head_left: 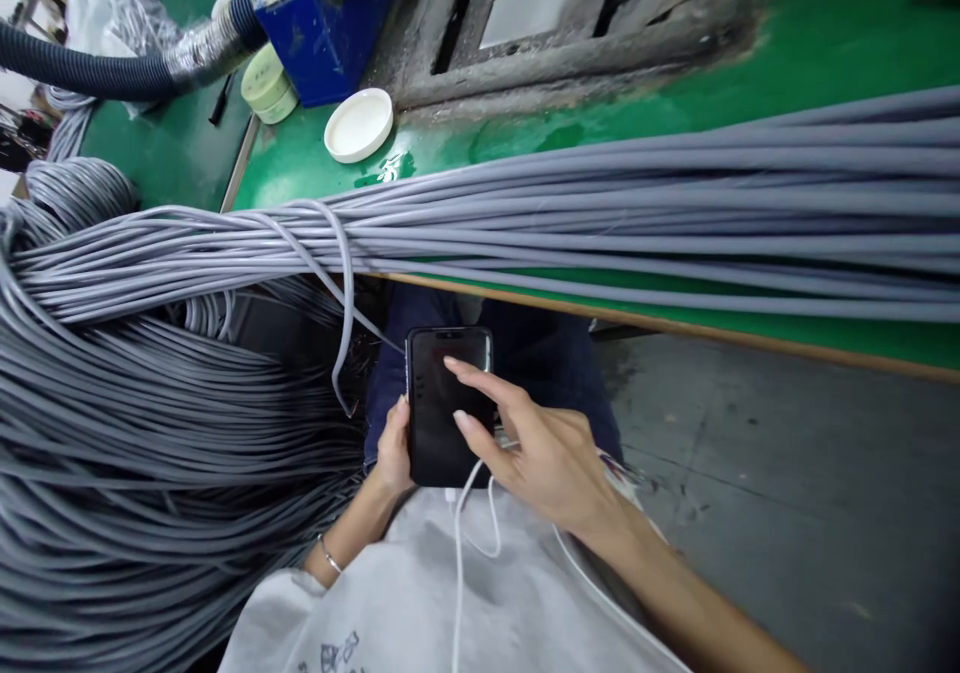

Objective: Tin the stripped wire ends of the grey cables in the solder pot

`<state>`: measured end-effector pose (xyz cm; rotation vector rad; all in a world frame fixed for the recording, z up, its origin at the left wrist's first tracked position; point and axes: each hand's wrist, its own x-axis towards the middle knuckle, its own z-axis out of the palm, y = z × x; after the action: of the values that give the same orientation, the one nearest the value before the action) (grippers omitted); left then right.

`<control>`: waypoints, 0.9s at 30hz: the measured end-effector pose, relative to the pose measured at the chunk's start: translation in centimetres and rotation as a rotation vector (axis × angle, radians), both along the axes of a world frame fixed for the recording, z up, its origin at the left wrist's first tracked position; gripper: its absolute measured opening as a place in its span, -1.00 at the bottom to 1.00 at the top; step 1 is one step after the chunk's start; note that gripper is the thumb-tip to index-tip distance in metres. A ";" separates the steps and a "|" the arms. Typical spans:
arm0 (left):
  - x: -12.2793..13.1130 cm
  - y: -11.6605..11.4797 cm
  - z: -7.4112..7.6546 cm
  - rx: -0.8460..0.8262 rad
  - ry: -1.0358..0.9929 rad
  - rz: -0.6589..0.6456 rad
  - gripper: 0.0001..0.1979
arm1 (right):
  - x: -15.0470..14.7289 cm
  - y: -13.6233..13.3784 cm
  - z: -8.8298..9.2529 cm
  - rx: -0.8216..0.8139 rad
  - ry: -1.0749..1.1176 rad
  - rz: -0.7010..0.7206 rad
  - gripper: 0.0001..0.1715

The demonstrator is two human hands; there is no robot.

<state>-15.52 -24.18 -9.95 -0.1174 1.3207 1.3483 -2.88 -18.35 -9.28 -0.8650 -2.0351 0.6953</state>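
Observation:
A black smartphone (442, 433) lies above my lap, its dark screen facing up. My left hand (394, 445) grips the phone's left edge, with the thumb along its side and the other fingers hidden beneath. Over the screen hovers my right hand (540, 448), index finger and thumb spread apart; whether a fingertip touches the glass I cannot tell. From the phone's lower end a white cable (459, 563) runs down across my grey shirt.
A thick bundle of grey cables (600, 198) stretches along the green table (825, 63). More grey cables (150, 423) hang in a mass at my left. Farther back are a white lid (359, 125), a pale green tub (268, 85), a blue box (322, 43) and a black hose (82, 58).

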 end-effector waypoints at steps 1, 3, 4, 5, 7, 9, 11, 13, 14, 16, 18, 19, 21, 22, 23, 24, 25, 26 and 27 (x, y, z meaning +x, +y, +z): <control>-0.1 -0.3 -0.4 0.006 0.024 -0.013 -0.68 | -0.3 0.2 0.1 0.000 -0.022 0.020 -0.63; -0.2 -0.7 -1.1 -0.001 0.076 -0.014 -0.63 | -0.8 0.5 0.2 0.003 -0.064 0.043 -0.60; -0.2 -0.9 -1.4 -0.011 0.103 -0.003 -0.62 | -0.9 0.7 0.2 0.004 -0.083 0.048 -0.59; -0.2 -1.0 -1.6 -0.020 0.124 0.008 -0.62 | -1.1 0.8 0.1 0.003 -0.098 0.050 -0.59; -0.2 -0.9 -1.6 -0.030 0.139 0.016 -0.62 | -1.0 0.9 0.1 -0.008 -0.101 0.049 -0.59; 0.0 -0.6 -1.2 -0.031 0.110 -0.002 -0.60 | -0.7 0.9 0.0 -0.030 -0.052 0.038 -0.62; 0.0 -0.3 -0.7 -0.027 0.058 -0.022 -0.59 | -0.1 0.8 0.0 -0.048 0.018 0.003 -0.68; -0.1 -0.1 -0.3 -0.027 -0.002 -0.040 -0.58 | 0.6 0.6 -0.1 -0.067 0.070 -0.050 -0.74; -0.2 -0.1 -0.3 -0.031 -0.028 -0.048 -0.56 | 0.9 0.4 -0.2 -0.081 0.088 -0.076 -0.77; -0.6 -0.2 -0.3 -0.052 -0.072 -0.066 -0.52 | 1.5 0.1 -0.6 -0.132 0.116 -0.115 -0.80; -1.0 -0.3 -0.5 -0.072 -0.106 -0.082 -0.51 | 2.0 -0.3 -1.0 -0.231 0.149 -0.133 -0.81; -1.2 -0.3 -0.6 -0.074 -0.114 -0.084 -0.52 | 2.1 -0.6 -1.3 -0.287 0.165 -0.135 -0.82; -1.4 -0.2 -0.6 -0.061 -0.124 -0.092 -0.50 | 2.5 -1.1 -1.9 -0.389 0.194 -0.140 -0.83; -1.4 -0.1 -0.6 -0.050 -0.135 -0.106 -0.47 | 2.6 -1.3 -2.2 -0.428 0.203 -0.145 -0.83; -1.4 0.1 -0.4 -0.038 -0.155 -0.132 -0.42 | 2.8 -1.4 -2.6 -0.459 0.205 -0.150 -0.82; -1.5 0.3 -0.3 -0.024 -0.183 -0.167 -0.35 | 2.9 -1.5 -3.1 -0.489 0.198 -0.154 -0.80; -1.5 0.5 -0.1 -0.007 -0.212 -0.205 -0.28 | 3.0 -1.5 -3.8 -0.524 0.185 -0.155 -0.77; -1.7 0.7 0.0 0.010 -0.237 -0.245 -0.20 | 3.1 -1.4 -4.5 -0.560 0.162 -0.153 -0.73; -1.9 0.8 0.0 0.019 -0.245 -0.286 -0.14 | 3.0 -1.2 -5.4 -0.595 0.125 -0.146 -0.69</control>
<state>-17.44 -23.42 -9.93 -0.0748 1.0732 1.0671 0.10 -19.51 -14.69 -1.2518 -1.6472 1.2681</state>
